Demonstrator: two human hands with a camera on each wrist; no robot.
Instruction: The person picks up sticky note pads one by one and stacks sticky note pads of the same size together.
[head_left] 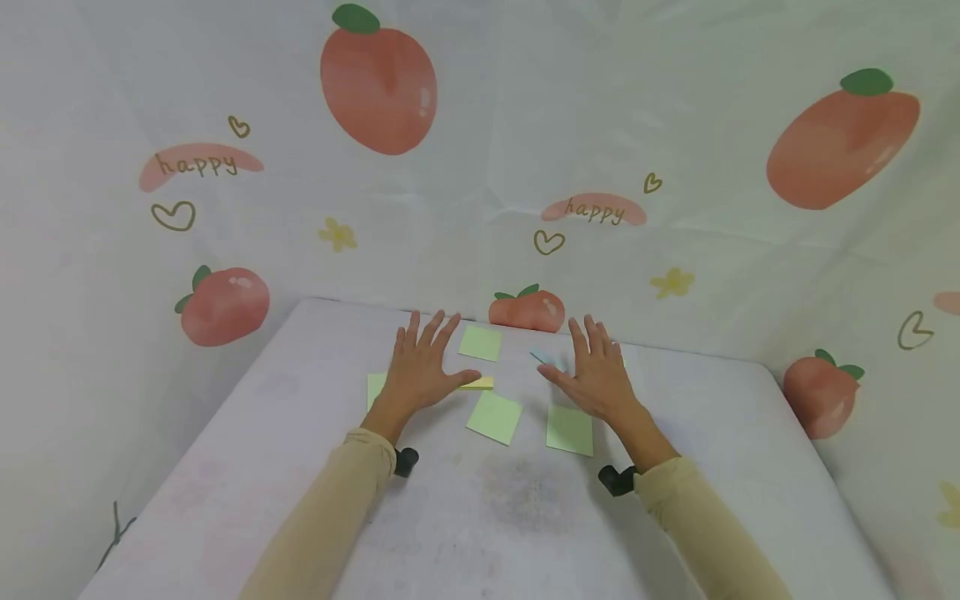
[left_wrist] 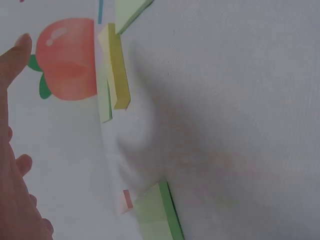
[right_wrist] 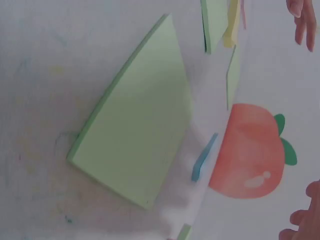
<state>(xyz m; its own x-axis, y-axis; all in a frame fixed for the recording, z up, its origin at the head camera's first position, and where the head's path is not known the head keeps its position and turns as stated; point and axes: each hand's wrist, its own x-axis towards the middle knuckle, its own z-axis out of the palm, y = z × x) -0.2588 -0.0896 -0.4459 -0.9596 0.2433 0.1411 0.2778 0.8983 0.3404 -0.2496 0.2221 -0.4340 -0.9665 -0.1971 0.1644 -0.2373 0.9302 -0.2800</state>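
Note:
My left hand (head_left: pixel 422 372) is held over the back of the table, fingers spread and thumb pointing inward. Below its thumb shows a yellow sticky-note pad (head_left: pixel 486 383); its palm and wrist partly hide a green pad (head_left: pixel 375 388). My right hand (head_left: pixel 600 380) mirrors it, fingers straight, with a blue sticky-note pad (head_left: pixel 546 358) near its thumb. Under the right wrist lies another green pad (head_left: pixel 570 431), large in the right wrist view. Between the hands are two more green pads, one at the back (head_left: pixel 480 343) and one nearer (head_left: pixel 495 418). Neither hand holds anything.
A white cloth covers the table (head_left: pixel 517 533), and a printed cloth wall (head_left: pixel 480 150) with fruit pictures rises right behind the pads. In the left wrist view a small pink pad (left_wrist: pixel 128 199) lies beside a green one. Black cameras (head_left: pixel 617 480) sit at both wrists.

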